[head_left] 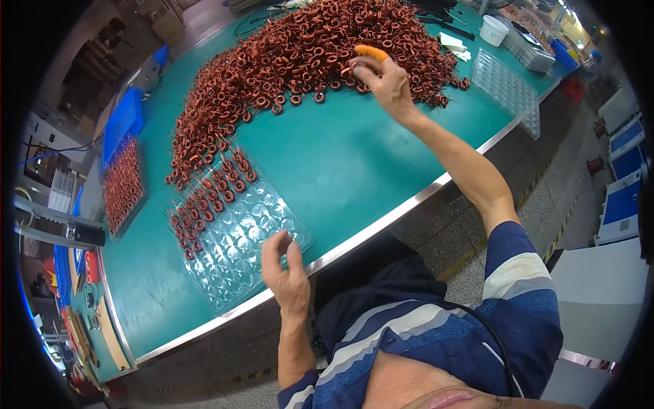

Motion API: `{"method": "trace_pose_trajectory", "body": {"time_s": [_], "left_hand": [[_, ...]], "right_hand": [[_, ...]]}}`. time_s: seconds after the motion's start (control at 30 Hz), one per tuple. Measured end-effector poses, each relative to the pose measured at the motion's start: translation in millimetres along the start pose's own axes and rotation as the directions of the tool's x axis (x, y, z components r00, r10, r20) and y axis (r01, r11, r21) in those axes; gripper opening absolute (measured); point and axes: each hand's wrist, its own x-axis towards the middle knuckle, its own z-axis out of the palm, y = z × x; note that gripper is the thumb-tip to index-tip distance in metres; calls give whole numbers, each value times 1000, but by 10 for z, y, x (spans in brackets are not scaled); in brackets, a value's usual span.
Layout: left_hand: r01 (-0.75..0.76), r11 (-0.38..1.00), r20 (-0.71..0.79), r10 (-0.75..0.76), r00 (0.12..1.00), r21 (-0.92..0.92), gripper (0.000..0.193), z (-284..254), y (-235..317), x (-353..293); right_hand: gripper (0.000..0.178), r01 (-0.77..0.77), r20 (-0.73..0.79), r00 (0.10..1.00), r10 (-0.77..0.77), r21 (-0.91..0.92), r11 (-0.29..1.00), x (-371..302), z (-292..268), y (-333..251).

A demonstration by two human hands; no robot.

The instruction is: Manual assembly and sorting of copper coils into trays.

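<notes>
A big heap of small copper-wound ring coils [300, 54] covers the far part of the green table [340, 163]. My right hand [381, 78], with an orange finger cot on one fingertip, reaches into the heap's near edge and its fingers pinch at the coils. A clear plastic blister tray [238, 238] lies near the table's front edge, with coils set in its far rows. My left hand [286, 273] hovers over the tray's near right corner, fingers curled and apart, holding nothing that I can see.
A second tray filled with coils [122, 184] lies at the left by a blue bin [122, 119]. Empty clear trays [507, 88] and a white tub [493, 30] stand at the far right. The table's metal edge [381, 221] runs in front of me.
</notes>
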Motion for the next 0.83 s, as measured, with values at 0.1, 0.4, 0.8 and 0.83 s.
{"method": "trace_pose_trajectory", "body": {"time_s": [0.1, 0.4, 0.8, 0.83], "left_hand": [[204, 919, 172, -153, 973, -338, 33, 223, 197, 149], [390, 743, 412, -168, 895, -544, 35, 520, 370, 149], [585, 431, 433, -404, 806, -687, 33, 631, 402, 149], [550, 550, 431, -341, 835, -629, 33, 621, 387, 224]], "right_hand": [[34, 289, 227, 939, -260, -108, 951, -408, 44, -515], [66, 687, 543, 578, -609, 78, 722, -1379, 149, -1141], [33, 417, 504, 759, -411, 109, 903, -1427, -76, -1139], [33, 356, 534, 746, -397, 184, 916, -1614, 89, -1173]]}}
